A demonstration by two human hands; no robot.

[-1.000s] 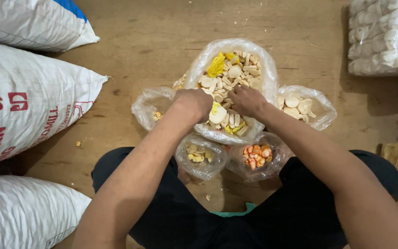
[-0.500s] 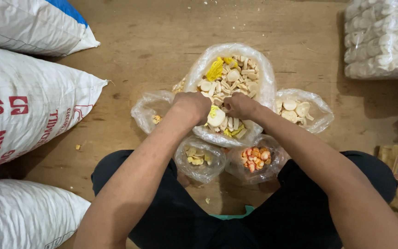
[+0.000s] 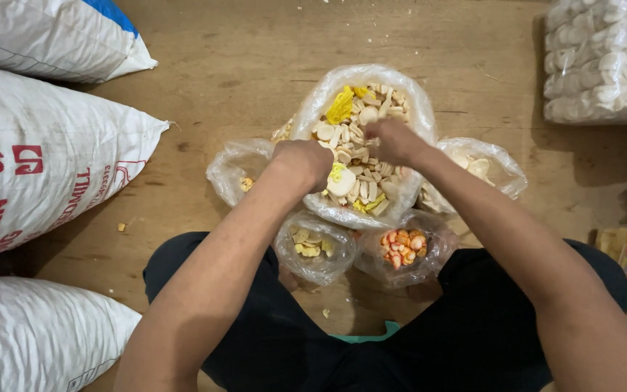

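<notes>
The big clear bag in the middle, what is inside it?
The big clear bag holds mixed pale and yellow crackers. The left hand and right hand reach into them; what lies below the top layer is hidden.

One head camera looks straight down from above. It sits close over the floor (image 3: 205, 80) and lap.

Beyond the fingers (image 3: 390, 138) the wooden floor (image 3: 255, 65) is open. Small bags (image 3: 237, 167) crowd both sides, white sacks (image 3: 45, 160) stand further left, packed crackers (image 3: 604, 65) far right.
</notes>
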